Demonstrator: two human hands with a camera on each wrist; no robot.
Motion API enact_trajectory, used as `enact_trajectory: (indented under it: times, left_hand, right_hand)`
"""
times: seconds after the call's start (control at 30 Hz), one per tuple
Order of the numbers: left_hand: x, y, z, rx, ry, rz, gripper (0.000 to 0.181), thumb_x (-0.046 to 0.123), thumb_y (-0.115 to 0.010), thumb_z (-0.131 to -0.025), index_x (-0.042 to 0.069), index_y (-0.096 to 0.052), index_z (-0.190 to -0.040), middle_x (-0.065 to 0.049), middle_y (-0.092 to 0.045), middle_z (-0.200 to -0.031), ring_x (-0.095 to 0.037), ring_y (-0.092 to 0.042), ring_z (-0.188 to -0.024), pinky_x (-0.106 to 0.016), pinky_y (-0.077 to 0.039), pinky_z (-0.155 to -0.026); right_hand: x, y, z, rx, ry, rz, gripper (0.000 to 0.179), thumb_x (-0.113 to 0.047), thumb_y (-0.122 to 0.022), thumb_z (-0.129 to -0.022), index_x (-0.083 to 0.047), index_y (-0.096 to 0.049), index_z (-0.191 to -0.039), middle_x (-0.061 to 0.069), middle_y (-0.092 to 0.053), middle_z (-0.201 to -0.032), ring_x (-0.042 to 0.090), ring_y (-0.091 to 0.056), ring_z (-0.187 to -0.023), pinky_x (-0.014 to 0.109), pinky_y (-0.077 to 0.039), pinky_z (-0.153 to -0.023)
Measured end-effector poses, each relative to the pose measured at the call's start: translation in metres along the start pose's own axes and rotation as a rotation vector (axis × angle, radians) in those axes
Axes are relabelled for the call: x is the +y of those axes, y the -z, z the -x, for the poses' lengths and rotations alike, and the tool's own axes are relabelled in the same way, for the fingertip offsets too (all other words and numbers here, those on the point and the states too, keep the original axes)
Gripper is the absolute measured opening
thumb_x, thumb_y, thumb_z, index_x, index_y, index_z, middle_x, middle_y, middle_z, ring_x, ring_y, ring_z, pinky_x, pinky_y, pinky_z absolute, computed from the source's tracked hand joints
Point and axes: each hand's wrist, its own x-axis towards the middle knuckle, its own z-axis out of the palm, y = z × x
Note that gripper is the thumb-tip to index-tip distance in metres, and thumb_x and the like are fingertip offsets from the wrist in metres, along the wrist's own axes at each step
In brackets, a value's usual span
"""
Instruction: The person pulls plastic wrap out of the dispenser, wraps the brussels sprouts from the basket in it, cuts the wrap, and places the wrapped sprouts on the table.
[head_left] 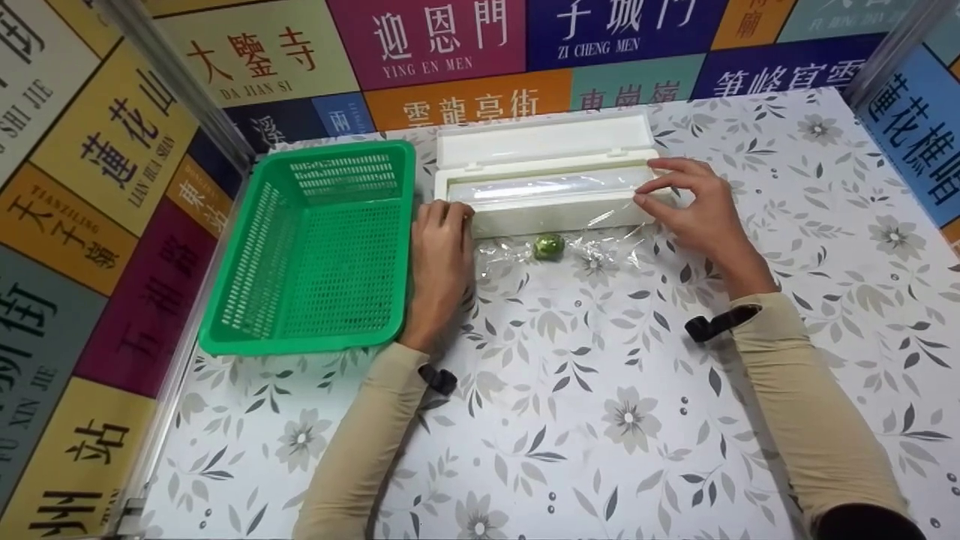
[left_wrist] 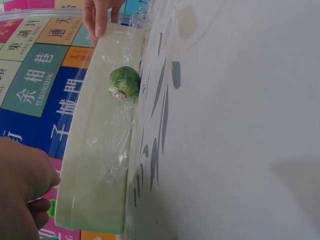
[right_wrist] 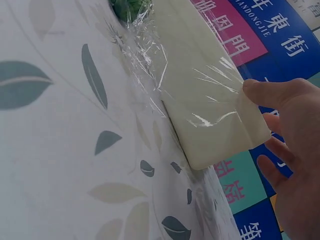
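A white plastic wrap box [head_left: 555,217] lies open, its roll of clear film [head_left: 555,184] showing inside. Film [left_wrist: 112,145] hangs down the front, and a green Brussels sprout [head_left: 549,247] sits in its crumpled part before the box. My left hand [head_left: 441,244] has its fingers curled at the box's left front corner; in the left wrist view, a small bright green piece [left_wrist: 51,208] shows beside its fingertips. My right hand [head_left: 701,201] grips the other end, thumb on the film-covered front edge and index finger at the back rim [right_wrist: 295,135].
A green mesh basket [head_left: 300,343] stands left of the box, close beside the left hand. The box's raised lid [head_left: 544,141] lies back toward the sign-covered wall panel [head_left: 465,45]. A floral cloth [head_left: 577,420] covers the table.
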Motion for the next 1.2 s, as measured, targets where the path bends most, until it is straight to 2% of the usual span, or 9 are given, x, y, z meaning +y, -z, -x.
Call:
enact_trajectory:
  times: [0.17, 0.33, 0.43, 0.53, 0.63, 0.77, 0.97, 1.1, 1.2]
  left_hand:
    - [0.000, 0.004, 0.005, -0.005, -0.016, 0.021, 0.013, 0.015, -0.061, -0.109, 0.011, -0.073, -0.112, -0.011, -0.071, -0.113, -0.032, -0.062, -0.113, -0.049, -0.051, -0.096]
    - [0.000, 0.008, 0.012, -0.009, -0.035, 0.017, 0.009, 0.012, -0.065, -0.105, 0.011, -0.074, -0.110, -0.009, -0.071, -0.114, -0.031, -0.062, -0.113, -0.047, -0.050, -0.098]
    - [-0.001, 0.010, 0.016, -0.003, -0.053, 0.016, 0.008, 0.012, -0.066, -0.104, 0.011, -0.073, -0.107, -0.009, -0.071, -0.111, -0.031, -0.062, -0.111, -0.047, -0.050, -0.097]
    - [-0.001, 0.012, 0.019, -0.005, -0.074, 0.020, 0.006, 0.011, -0.067, -0.103, 0.011, -0.072, -0.105, -0.009, -0.072, -0.109, -0.032, -0.064, -0.109, -0.047, -0.051, -0.097]
    - [-0.001, 0.014, 0.023, -0.027, -0.084, 0.028, 0.004, 0.009, -0.069, -0.101, 0.010, -0.072, -0.104, -0.009, -0.073, -0.108, -0.032, -0.065, -0.110, -0.048, -0.051, -0.098]
    - [-0.004, 0.017, 0.026, -0.083, -0.084, 0.029, 0.007, 0.009, -0.068, -0.100, 0.009, -0.074, -0.103, -0.009, -0.075, -0.106, -0.033, -0.068, -0.108, -0.049, -0.052, -0.094]
    - [-0.008, 0.015, 0.027, -0.192, -0.094, -0.015, 0.009, 0.008, -0.072, -0.098, 0.009, -0.080, -0.101, -0.007, -0.081, -0.103, -0.032, -0.075, -0.101, -0.050, -0.056, -0.090]
    - [-0.010, 0.012, 0.026, -0.235, -0.091, -0.027, 0.008, 0.008, -0.077, -0.095, 0.010, -0.084, -0.099, -0.007, -0.083, -0.099, -0.031, -0.077, -0.097, -0.050, -0.058, -0.090]
    - [-0.011, 0.008, 0.024, -0.235, -0.097, -0.035, 0.009, 0.007, -0.078, -0.095, 0.011, -0.085, -0.096, -0.007, -0.083, -0.095, -0.031, -0.077, -0.094, -0.049, -0.059, -0.086]
  right_hand:
    - [-0.008, 0.006, 0.004, -0.024, 0.014, -0.022, 0.011, -0.016, -0.089, -0.090, -0.010, -0.087, -0.099, 0.005, -0.071, -0.145, 0.024, -0.052, -0.145, 0.024, -0.038, -0.112]
    - [-0.012, 0.010, 0.011, -0.058, 0.047, -0.003, 0.007, -0.015, -0.089, -0.090, -0.012, -0.087, -0.096, 0.005, -0.069, -0.146, 0.028, -0.049, -0.147, 0.047, -0.032, -0.124]
    - [-0.012, 0.011, 0.017, -0.076, 0.062, 0.006, 0.007, -0.012, -0.088, -0.090, -0.013, -0.086, -0.096, 0.007, -0.068, -0.143, 0.027, -0.048, -0.144, 0.057, -0.032, -0.122]
    - [-0.013, 0.013, 0.025, -0.108, 0.052, 0.008, 0.007, -0.011, -0.088, -0.090, -0.015, -0.086, -0.096, 0.006, -0.068, -0.136, 0.018, -0.050, -0.137, 0.049, -0.037, -0.117]
    - [-0.014, 0.015, 0.033, -0.165, 0.039, -0.005, 0.010, -0.010, -0.087, -0.091, -0.015, -0.086, -0.099, 0.006, -0.069, -0.129, 0.008, -0.054, -0.126, 0.029, -0.045, -0.105]
    - [-0.011, 0.019, 0.041, -0.278, 0.006, -0.028, 0.011, -0.010, -0.087, -0.092, -0.013, -0.085, -0.103, 0.006, -0.069, -0.127, 0.007, -0.061, -0.110, 0.019, -0.049, -0.086]
    - [0.003, 0.016, 0.043, -0.415, -0.105, 0.010, 0.009, -0.018, -0.087, -0.093, -0.015, -0.085, -0.102, 0.003, -0.067, -0.132, 0.004, -0.059, -0.112, 0.012, -0.050, -0.087]
    - [0.010, 0.014, 0.042, -0.447, -0.120, 0.026, 0.010, -0.018, -0.086, -0.094, -0.013, -0.085, -0.103, 0.006, -0.067, -0.131, 0.000, -0.057, -0.112, 0.011, -0.047, -0.087]
    - [0.012, 0.013, 0.041, -0.449, -0.118, 0.042, 0.010, -0.018, -0.085, -0.095, -0.014, -0.086, -0.105, 0.006, -0.068, -0.129, -0.001, -0.056, -0.114, 0.011, -0.046, -0.088]
